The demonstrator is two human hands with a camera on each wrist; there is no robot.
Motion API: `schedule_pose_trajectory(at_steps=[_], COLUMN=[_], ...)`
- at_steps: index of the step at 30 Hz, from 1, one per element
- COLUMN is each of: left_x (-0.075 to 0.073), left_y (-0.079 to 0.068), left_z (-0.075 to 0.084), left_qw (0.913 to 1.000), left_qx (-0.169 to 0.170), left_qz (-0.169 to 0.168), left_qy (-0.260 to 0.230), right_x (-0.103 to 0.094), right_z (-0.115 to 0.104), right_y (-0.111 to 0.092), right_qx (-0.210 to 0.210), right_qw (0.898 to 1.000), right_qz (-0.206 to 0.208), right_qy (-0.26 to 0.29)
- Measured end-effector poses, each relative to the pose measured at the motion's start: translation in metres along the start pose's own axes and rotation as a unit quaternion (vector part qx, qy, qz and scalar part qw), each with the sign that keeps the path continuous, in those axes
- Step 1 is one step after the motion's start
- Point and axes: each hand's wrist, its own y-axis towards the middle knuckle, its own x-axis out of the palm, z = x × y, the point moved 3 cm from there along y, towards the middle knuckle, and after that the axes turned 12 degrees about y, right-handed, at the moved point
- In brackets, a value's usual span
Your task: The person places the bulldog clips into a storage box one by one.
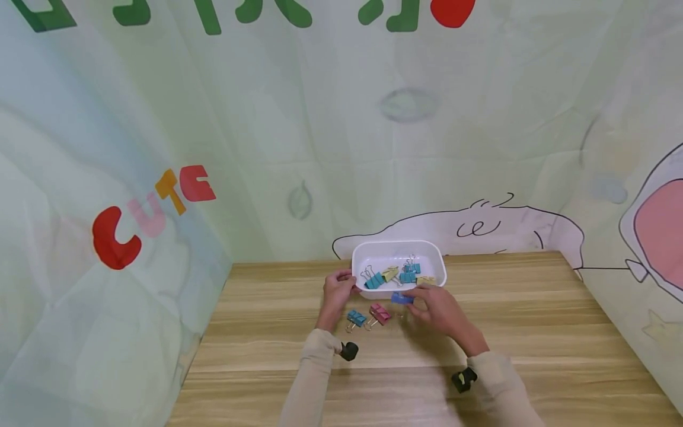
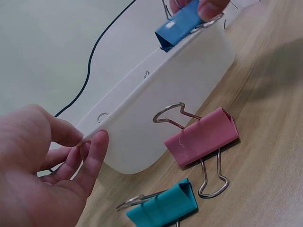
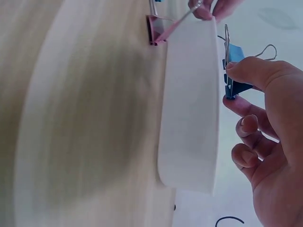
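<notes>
My right hand (image 1: 439, 308) pinches a blue binder clip (image 1: 402, 298) between thumb and fingers, just above the front rim of a white plastic box (image 1: 443, 267); the right wrist view shows this blue clip (image 3: 235, 71) with its wire handles spread. At the box's left end, my left hand (image 1: 337, 292) grips the rim with thumb and fingertips. Inside the box lie several teal and yellow binder clips (image 1: 390, 273). On the table in front of it are a pink binder clip (image 2: 202, 137) and a teal binder clip (image 2: 163, 206), side by side near my left hand.
The wood-grain table (image 1: 267, 367) carries the box close to its back edge. A printed cloth backdrop (image 1: 331, 130) rises behind the table and along both sides. Small black cameras (image 1: 349, 351) sit on the wrists.
</notes>
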Motion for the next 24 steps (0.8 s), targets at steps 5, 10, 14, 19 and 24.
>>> schedule_pose_trajectory(at_steps=[5,10,14,19,24], left_x=[0.000,-0.001,-0.001,0.000,0.001], left_y=[-0.002,-0.004,-0.003,-0.001,0.000], left_z=[0.000,0.001,0.002,-0.001,-0.001], left_qw=[1.0000,0.9999,1.0000,1.0000,1.0000], left_qx=[0.001,0.015,0.008,-0.005,-0.007], left_qz=[0.001,0.002,0.000,-0.001,0.004], left_qy=[0.001,0.002,0.001,0.006,0.003], right_x=[-0.009,-0.017,-0.024,-0.035,-0.046], right_z=[0.002,0.005,0.003,0.001,0.002], right_y=[0.008,0.016,0.022,0.034,0.045], right_qx=[-0.012,-0.003,-0.007,-0.014,0.014], right_qw=[1.000,1.000,1.000,0.999,1.000], right_qz=[0.015,0.015,0.020,0.032,0.023], right_qy=[-0.015,-0.018,-0.021,-0.022,-0.016])
